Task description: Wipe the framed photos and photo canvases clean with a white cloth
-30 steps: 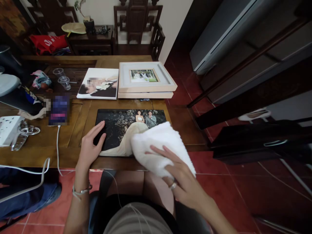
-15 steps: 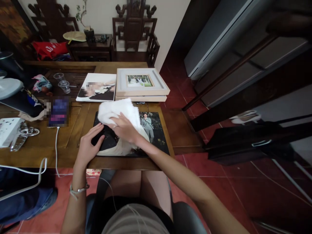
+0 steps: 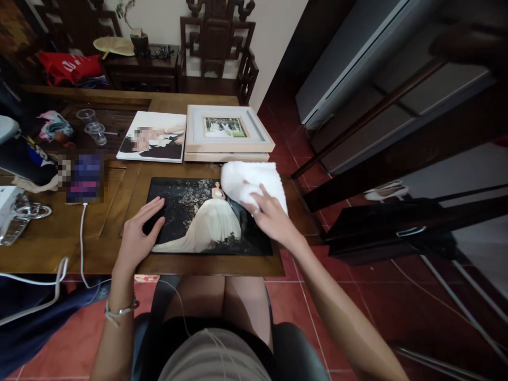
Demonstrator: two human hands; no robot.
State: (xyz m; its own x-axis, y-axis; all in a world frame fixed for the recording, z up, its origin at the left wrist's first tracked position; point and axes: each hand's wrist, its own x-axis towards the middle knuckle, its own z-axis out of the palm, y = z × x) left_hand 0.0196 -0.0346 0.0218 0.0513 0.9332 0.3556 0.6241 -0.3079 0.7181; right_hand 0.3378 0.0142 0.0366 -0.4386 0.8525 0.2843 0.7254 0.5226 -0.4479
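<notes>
A dark wedding photo panel (image 3: pixel 210 222) lies flat at the near edge of the wooden table (image 3: pixel 130 259), showing a figure in a long white gown. My left hand (image 3: pixel 143 230) rests on the panel's left edge with thumb and fingers apart. Over the panel's right end, my right hand (image 3: pixel 270 214) grips a folded white towel (image 3: pixel 257 177) and presses it down. The towel hides the upper right part of the picture and reaches past the panel's right edge.
Behind the panel sit stacked pale picture frames (image 3: pixel 228 151) and a white-edged photo print (image 3: pixel 153 151). To the left are a phone (image 3: pixel 84 180) on a white cable, plastic cups (image 3: pixel 95 129) and a white power strip (image 3: pixel 8 203). Dark wooden chairs (image 3: pixel 216 47) stand beyond the table.
My right hand has swept the towel from the panel's upper left to its right end, uncovering the gowned figure. My left hand has stayed at the left edge. The view has shifted slightly.
</notes>
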